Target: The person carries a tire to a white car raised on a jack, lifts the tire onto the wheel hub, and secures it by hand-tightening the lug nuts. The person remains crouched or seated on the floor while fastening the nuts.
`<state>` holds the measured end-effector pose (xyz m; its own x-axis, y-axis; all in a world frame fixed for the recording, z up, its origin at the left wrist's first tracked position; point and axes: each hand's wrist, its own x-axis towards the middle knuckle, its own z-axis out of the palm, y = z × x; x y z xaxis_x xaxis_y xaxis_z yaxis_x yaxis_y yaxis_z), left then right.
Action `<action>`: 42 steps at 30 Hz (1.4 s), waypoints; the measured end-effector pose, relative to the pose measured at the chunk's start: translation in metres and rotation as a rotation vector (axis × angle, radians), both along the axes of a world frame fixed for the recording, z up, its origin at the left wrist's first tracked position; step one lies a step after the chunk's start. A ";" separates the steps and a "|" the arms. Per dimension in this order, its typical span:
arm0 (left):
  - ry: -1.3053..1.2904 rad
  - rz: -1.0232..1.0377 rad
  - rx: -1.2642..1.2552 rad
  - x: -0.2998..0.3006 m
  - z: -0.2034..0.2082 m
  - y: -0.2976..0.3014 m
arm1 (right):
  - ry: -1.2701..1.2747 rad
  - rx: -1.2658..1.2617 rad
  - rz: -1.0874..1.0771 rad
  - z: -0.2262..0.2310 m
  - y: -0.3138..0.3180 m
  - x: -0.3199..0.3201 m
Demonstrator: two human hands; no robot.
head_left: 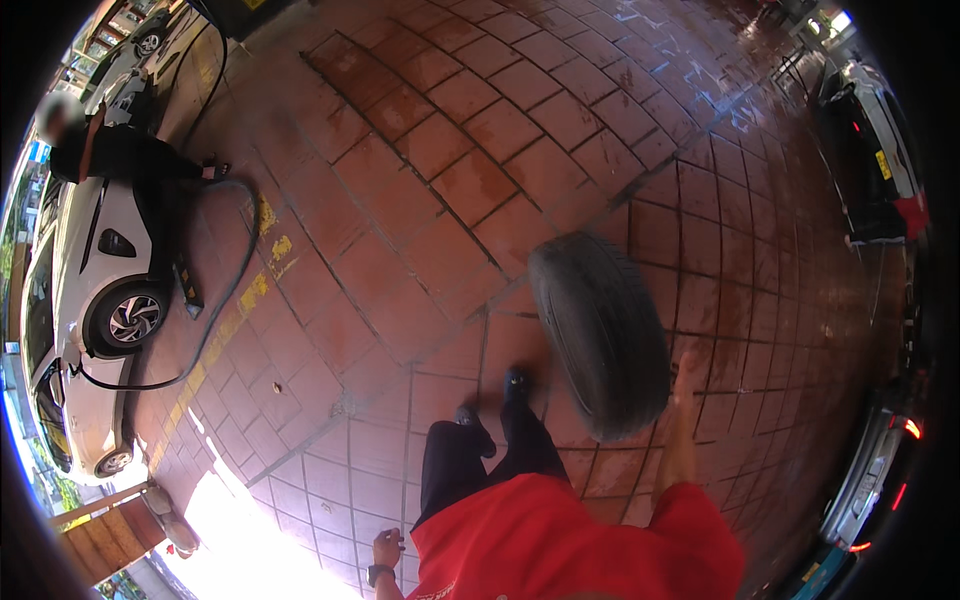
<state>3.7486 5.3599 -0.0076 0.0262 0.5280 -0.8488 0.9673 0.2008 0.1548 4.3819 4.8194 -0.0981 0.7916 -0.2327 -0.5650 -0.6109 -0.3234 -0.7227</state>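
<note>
A large black tyre [600, 335] stands on its tread on the tiled floor, to the right of my feet. My right hand [688, 375] is at the tyre's right side, fingers stretched out and nothing gripped in them; whether the palm touches the rubber I cannot tell. Down at my left side hangs my left hand [388, 547], a dark watch on its wrist. Its fingers are loosely bent and apart, holding nothing.
Reddish floor tiles [400, 230] spread around me. At left are a white car [105, 250], a dark hose [245, 260] curving over the floor, and a person [120, 150] in black. Parked vehicles line the right edge, including a silver car [862, 480] with lit tail lights.
</note>
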 end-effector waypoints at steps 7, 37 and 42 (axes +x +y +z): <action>0.138 -0.025 -0.193 0.165 -0.013 0.130 | -0.079 -0.423 0.385 0.035 0.215 0.253; -0.336 -0.622 0.119 1.272 -0.016 0.836 | -0.454 -0.073 0.572 0.018 0.873 1.128; -0.462 -0.538 0.212 1.346 -0.042 1.014 | -0.112 -0.092 0.262 0.015 0.970 1.212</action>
